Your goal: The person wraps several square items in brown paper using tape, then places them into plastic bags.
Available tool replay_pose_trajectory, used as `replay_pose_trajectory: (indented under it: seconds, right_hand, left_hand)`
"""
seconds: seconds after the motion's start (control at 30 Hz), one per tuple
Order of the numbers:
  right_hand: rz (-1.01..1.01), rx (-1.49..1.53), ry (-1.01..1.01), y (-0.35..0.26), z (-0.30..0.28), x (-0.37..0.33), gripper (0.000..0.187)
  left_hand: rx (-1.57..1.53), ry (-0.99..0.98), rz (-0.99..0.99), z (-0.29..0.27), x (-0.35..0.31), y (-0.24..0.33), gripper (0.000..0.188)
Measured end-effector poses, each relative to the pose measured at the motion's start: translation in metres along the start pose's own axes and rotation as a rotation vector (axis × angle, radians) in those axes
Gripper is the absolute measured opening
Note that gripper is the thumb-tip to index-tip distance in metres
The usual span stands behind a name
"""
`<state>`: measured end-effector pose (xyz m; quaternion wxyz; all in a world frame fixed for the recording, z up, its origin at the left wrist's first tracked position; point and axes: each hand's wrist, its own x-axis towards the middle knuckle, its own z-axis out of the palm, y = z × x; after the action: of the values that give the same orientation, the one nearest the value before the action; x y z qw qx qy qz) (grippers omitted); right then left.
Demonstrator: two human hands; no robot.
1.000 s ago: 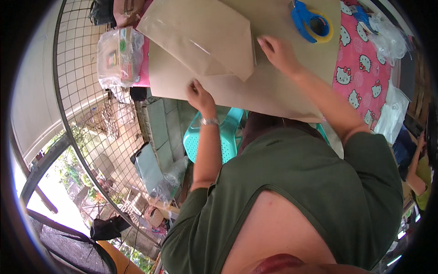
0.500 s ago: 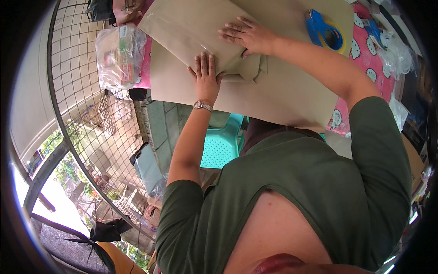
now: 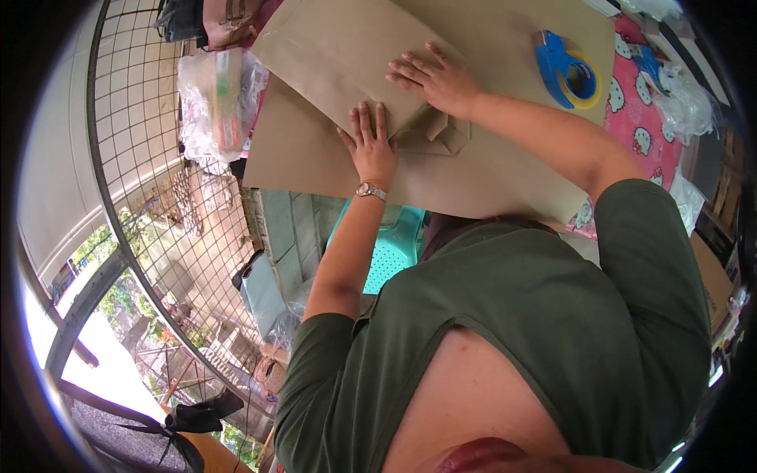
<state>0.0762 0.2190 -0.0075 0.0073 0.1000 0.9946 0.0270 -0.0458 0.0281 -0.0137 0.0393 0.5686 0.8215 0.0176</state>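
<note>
A flat package wrapped in brown kraft paper (image 3: 339, 55) lies at an angle on a larger brown paper sheet (image 3: 505, 173). My left hand (image 3: 372, 150), with a watch at its wrist, rests on the package's near edge, fingers spread. Farther back and to the right, my right hand (image 3: 438, 81) lies flat on the same package, fingers apart. Just below my right hand, a folded paper flap (image 3: 448, 135) juts out from the package's end. A blue tape dispenser (image 3: 554, 75) with a yellow-rimmed roll sits on the sheet to the right.
A pink patterned cloth (image 3: 643, 142) shows beyond the sheet on the right, with clear plastic bags (image 3: 682, 102) on it. At the left stand a plastic-wrapped bundle (image 3: 221, 102) and a wire mesh screen (image 3: 138, 102). A turquoise stool (image 3: 394, 252) is below the table edge.
The whole view has shifted a little, so the table's things sit lower in it. Both hands stay flat on the package, and the folded flap shows more openly beside them.
</note>
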Motion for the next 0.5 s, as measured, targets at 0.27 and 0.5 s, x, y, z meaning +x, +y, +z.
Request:
replay_pose_trajectory:
  seconds: [0.27, 0.5]
  right_hand:
    - [0.041, 0.016, 0.004, -0.015, 0.0, 0.002, 0.066]
    - [0.007, 0.035, 0.005, -0.017, -0.001, -0.009, 0.055]
  left_hand:
    - [0.188, -0.044, 0.021, 0.003, -0.001, 0.002, 0.077]
    - [-0.009, -0.012, 0.085, -0.013, 0.031, 0.038, 0.089]
